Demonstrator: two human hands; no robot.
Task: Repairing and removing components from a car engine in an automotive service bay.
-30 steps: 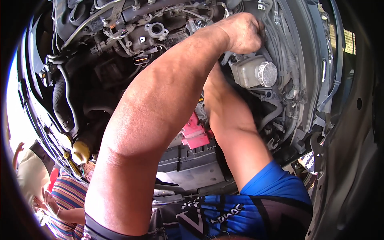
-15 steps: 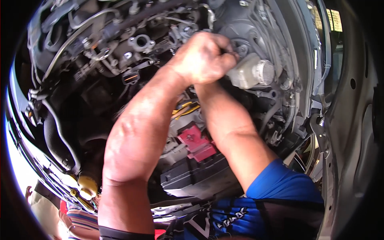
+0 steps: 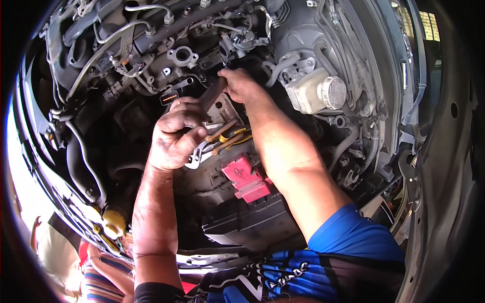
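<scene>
My right hand (image 3: 239, 86) is closed around the upper end of a dark, hose-like tube (image 3: 214, 94), beside the engine. My left hand (image 3: 177, 134) is just left of the tube's lower end. Its fingers are curved and its thumb stands apart, with nothing visible between them; whether the fingertips touch the tube is hard to make out. Below the tube, several hand tools with yellow and brown handles (image 3: 227, 137) rest on the battery's top (image 3: 204, 174). A red terminal cover (image 3: 243, 175) sits nearby on the battery.
A whitish fluid reservoir (image 3: 309, 92) with a ribbed cap stands to the right of my hands. Metal pipes and a flanged port (image 3: 183, 56) line the engine at the back. A black box (image 3: 247, 222) lies in front; a yellow cap (image 3: 114, 223) is at lower left. Another person (image 3: 103, 272) is beyond the bumper.
My left hand has come down and left, away from the right hand that it covered. The right hand and the dark tube now show.
</scene>
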